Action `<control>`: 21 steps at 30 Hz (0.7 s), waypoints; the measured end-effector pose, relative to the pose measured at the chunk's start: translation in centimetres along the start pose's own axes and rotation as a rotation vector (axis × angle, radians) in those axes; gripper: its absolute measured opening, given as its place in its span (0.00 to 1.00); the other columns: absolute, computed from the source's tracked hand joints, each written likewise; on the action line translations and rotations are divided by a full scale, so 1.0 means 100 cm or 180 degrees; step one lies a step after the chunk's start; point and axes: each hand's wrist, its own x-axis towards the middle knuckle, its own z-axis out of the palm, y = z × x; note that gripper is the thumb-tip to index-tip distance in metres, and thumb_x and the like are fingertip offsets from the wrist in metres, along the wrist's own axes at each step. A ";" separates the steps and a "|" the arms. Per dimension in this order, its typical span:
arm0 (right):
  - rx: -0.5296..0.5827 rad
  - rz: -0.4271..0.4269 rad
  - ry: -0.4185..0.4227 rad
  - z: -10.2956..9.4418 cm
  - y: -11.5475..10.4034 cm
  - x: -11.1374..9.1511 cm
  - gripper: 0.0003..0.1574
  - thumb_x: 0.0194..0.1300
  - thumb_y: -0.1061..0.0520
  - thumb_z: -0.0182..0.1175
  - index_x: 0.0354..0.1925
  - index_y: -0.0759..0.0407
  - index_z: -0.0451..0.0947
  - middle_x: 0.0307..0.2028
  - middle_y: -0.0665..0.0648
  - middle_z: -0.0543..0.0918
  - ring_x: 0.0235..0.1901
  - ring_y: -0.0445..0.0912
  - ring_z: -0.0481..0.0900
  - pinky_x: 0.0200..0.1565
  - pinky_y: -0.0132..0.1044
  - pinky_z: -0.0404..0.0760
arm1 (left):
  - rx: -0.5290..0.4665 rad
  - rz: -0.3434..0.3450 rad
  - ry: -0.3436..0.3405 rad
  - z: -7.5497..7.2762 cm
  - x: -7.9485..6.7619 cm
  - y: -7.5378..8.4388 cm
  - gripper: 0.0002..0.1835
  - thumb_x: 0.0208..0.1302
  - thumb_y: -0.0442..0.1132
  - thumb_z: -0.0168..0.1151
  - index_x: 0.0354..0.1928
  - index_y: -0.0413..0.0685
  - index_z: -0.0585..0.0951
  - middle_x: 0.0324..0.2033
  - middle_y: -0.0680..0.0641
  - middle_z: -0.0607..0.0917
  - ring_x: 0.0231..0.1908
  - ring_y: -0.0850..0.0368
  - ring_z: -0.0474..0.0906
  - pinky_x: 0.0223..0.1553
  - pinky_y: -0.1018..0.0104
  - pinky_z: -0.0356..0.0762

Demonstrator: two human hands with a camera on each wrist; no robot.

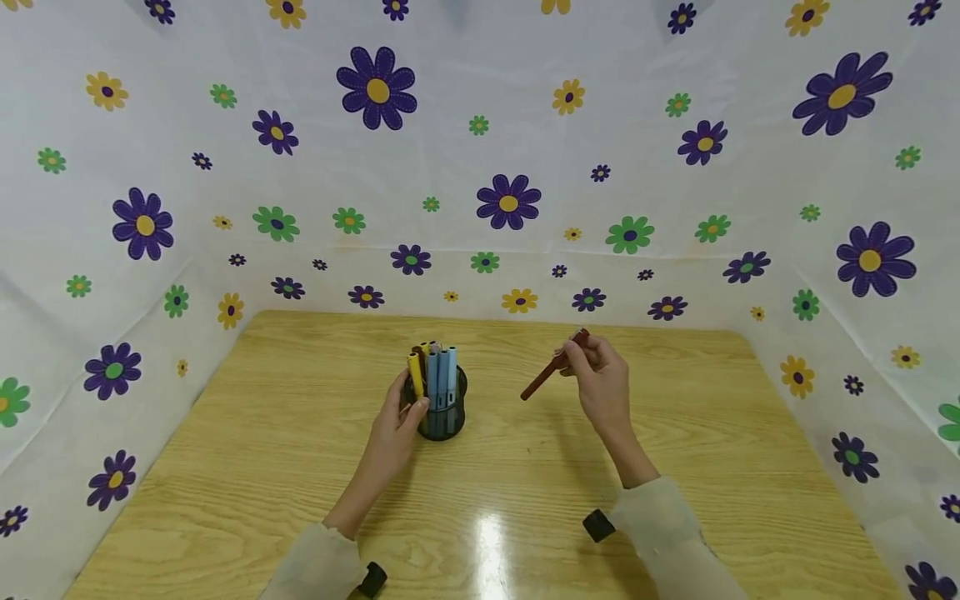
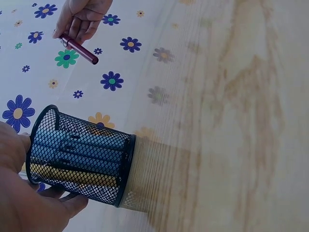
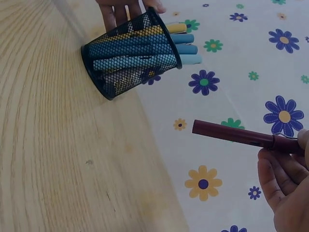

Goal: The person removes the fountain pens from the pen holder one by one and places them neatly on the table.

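Observation:
A black mesh pen cup (image 1: 441, 427) stands upright on the wooden table, left of the middle. Several pens rise from it, among them a yellow pen (image 1: 416, 375), a blue pen (image 1: 432, 377) and a light blue pen (image 1: 452, 377). My left hand (image 1: 392, 427) grips the cup's left side near the rim, with fingers and thumb round the mesh. Off to the right, my right hand (image 1: 604, 387) pinches a dark red pen (image 1: 542, 383) by its clip end. The pen slants down toward the cup, held in the air; its far end (image 3: 207, 127) points cupward in the right wrist view.
The wooden table (image 1: 300, 492) reaches back to a white cloth wall (image 1: 450, 150) printed with purple, yellow and green flowers. Similar cloth hangs along the left and right sides. A small black device (image 1: 598, 526) sits at the right sleeve, another black one (image 1: 372, 579) at the left.

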 end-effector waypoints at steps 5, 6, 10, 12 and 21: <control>-0.0030 0.0147 -0.0025 -0.004 0.007 -0.001 0.12 0.79 0.66 0.54 0.49 0.79 0.76 0.43 0.78 0.84 0.37 0.53 0.87 0.41 0.42 0.88 | 0.0008 -0.0012 0.0001 0.000 0.000 -0.001 0.37 0.83 0.46 0.50 0.83 0.42 0.47 0.78 0.32 0.54 0.76 0.37 0.54 0.73 0.42 0.58; -0.0033 0.0173 -0.0028 -0.005 0.012 0.000 0.13 0.79 0.66 0.53 0.50 0.79 0.76 0.43 0.78 0.84 0.37 0.53 0.88 0.41 0.43 0.88 | 0.0011 -0.0012 0.0002 0.000 0.000 -0.001 0.37 0.83 0.46 0.50 0.83 0.42 0.47 0.78 0.32 0.54 0.76 0.37 0.54 0.73 0.42 0.58; 0.0011 0.0268 -0.0052 -0.009 0.032 0.001 0.15 0.80 0.64 0.53 0.52 0.79 0.76 0.44 0.78 0.84 0.37 0.51 0.88 0.42 0.45 0.88 | 0.0011 -0.0022 0.0001 -0.001 0.000 -0.001 0.37 0.83 0.46 0.50 0.83 0.42 0.47 0.78 0.33 0.54 0.76 0.37 0.54 0.73 0.42 0.58; 0.0043 0.0313 -0.0088 -0.010 0.040 0.001 0.17 0.80 0.62 0.53 0.53 0.79 0.76 0.45 0.77 0.84 0.38 0.49 0.88 0.42 0.45 0.88 | 0.0007 -0.0020 0.0000 -0.001 0.000 -0.001 0.37 0.83 0.46 0.50 0.83 0.42 0.47 0.78 0.33 0.54 0.76 0.36 0.54 0.73 0.42 0.58; 0.0039 0.0469 -0.0170 -0.009 0.053 -0.003 0.22 0.80 0.55 0.56 0.52 0.78 0.76 0.42 0.74 0.85 0.35 0.43 0.87 0.40 0.38 0.88 | 0.0000 -0.0014 -0.0007 0.000 0.001 -0.001 0.37 0.83 0.45 0.50 0.83 0.42 0.46 0.78 0.32 0.54 0.77 0.37 0.54 0.73 0.42 0.59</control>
